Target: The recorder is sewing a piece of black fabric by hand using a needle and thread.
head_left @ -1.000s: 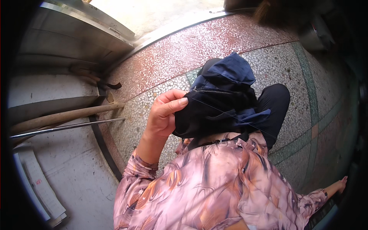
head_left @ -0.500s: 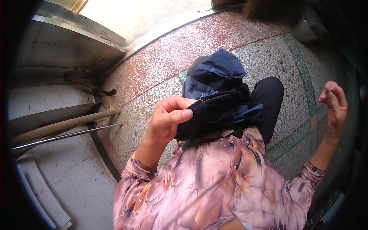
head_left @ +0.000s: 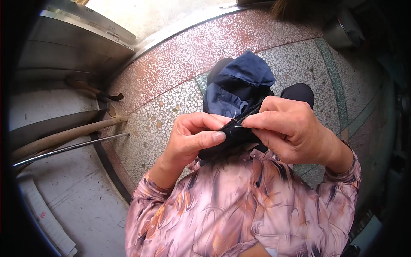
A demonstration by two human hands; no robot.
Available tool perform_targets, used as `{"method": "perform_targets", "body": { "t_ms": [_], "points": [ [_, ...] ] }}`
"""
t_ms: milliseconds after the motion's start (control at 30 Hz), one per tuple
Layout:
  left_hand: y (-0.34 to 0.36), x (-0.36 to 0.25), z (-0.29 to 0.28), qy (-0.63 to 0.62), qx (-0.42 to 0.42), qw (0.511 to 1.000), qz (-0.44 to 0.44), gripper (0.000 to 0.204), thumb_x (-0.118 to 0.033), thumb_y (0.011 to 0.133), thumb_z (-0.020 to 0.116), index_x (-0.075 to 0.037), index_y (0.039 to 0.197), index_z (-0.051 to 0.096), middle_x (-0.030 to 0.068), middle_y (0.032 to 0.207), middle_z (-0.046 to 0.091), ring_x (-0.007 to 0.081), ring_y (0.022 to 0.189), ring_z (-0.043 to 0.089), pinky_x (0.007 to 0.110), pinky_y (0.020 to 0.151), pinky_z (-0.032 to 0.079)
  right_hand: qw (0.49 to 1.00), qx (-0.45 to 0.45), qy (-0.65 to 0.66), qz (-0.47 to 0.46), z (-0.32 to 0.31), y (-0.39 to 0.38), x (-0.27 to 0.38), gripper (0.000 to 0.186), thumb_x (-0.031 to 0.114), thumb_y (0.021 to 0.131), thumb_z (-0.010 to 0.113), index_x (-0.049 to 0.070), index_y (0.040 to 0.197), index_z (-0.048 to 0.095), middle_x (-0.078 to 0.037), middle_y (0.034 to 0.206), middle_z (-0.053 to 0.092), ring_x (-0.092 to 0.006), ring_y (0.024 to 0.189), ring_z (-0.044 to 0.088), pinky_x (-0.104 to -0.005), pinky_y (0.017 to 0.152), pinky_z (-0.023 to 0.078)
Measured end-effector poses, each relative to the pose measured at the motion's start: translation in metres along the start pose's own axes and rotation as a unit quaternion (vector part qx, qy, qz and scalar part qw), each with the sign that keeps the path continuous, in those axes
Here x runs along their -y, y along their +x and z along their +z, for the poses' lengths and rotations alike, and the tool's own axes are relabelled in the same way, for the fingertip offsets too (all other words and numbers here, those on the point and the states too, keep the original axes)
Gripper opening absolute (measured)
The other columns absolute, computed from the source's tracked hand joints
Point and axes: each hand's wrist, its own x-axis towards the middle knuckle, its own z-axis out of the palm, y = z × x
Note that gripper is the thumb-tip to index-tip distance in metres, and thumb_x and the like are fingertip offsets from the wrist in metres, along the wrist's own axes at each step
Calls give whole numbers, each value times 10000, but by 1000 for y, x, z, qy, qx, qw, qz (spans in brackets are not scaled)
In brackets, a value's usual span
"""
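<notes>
A dark garment (head_left: 246, 73) with navy lining lies bunched across my lap. My left hand (head_left: 190, 137) pinches its black edge between thumb and fingers. Close beside it, my right hand (head_left: 291, 128) is closed in a pinch on a thin sewing needle (head_left: 238, 126), whose bright tip points left toward the cloth by my left thumb. Whether the tip has entered the fabric is too small to tell. Pale loose threads show along the seam just above the needle. The rest of the needle is hidden by my right fingers.
To my left are a wooden pole (head_left: 68, 136) and a thin metal rod (head_left: 72, 150) above a grey surface (head_left: 85, 188). A metal pot (head_left: 342, 32) stands on the speckled floor (head_left: 150, 103) at the far right. A bright doorway lies ahead.
My right hand has come in from the far right to the garment's edge beside my left hand, bringing the needle to the cloth. The left hand keeps its pinch.
</notes>
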Motion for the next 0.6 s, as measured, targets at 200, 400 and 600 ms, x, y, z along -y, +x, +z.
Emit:
{"method": "perform_targets", "body": {
  "t_ms": [200, 400, 600],
  "points": [
    [1, -1, 0, 6, 1, 1000, -3, 175, 17, 787, 678, 42, 960, 673, 165, 1070, 663, 186, 965, 634, 308, 895, 481, 1000, 4, -8, -1, -1, 1, 2, 156, -28, 738, 642, 32, 882, 647, -106, 735, 539, -261, 632, 572, -336, 557, 472],
    [0, -1, 2, 8, -1, 1000, -2, 176, 12, 792, 674, 47, 965, 672, 168, 1070, 663, 189, 968, 632, 310, 900, 475, 999, 11, -17, -32, -3, 1, 0, 233, -97, 739, 651, -1, 950, 679, -100, 731, 558, -186, 583, 561, -271, 497, 431],
    [-1, -2, 4, 7, -2, 1000, 0, 170, 16, 796, 669, 47, 963, 673, 166, 1075, 661, 186, 963, 633, 303, 892, 479, 998, 20, -37, -45, -4, 2, 1, 246, -94, 719, 650, -3, 946, 673, -109, 729, 554, -208, 563, 559, -286, 484, 433]
  ]
}}
